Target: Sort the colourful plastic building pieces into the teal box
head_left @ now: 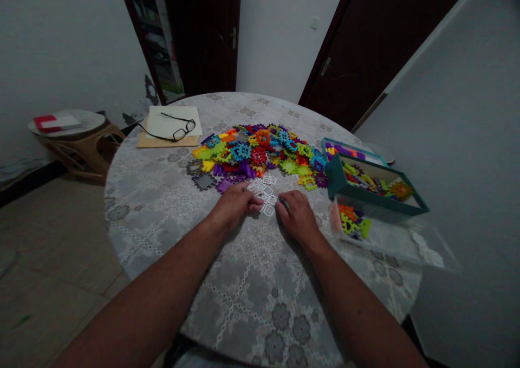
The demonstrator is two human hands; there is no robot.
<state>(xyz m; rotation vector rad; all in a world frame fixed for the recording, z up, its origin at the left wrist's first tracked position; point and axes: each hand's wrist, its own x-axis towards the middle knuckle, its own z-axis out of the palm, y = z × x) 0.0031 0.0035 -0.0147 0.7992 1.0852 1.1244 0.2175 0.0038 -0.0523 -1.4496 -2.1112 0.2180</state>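
Observation:
A small cluster of white open-frame plastic pieces lies on the tablecloth between my two hands. My left hand is at the cluster's left edge, its thumb and fingers closed on white pieces there. On the right, my right hand has curled fingers with their tips at the cluster's right edge; what they pinch, if anything, is hidden. Just beyond both hands spreads a big heap of colourful interlocking plastic building pieces. A grey square piece and a purple piece lie nearest to my left hand.
At right stand a teal box of colourful pieces, another teal-edged tray behind it, and a clear plastic container with more pieces. Black glasses rest on papers at back left. A stool is beside the round table.

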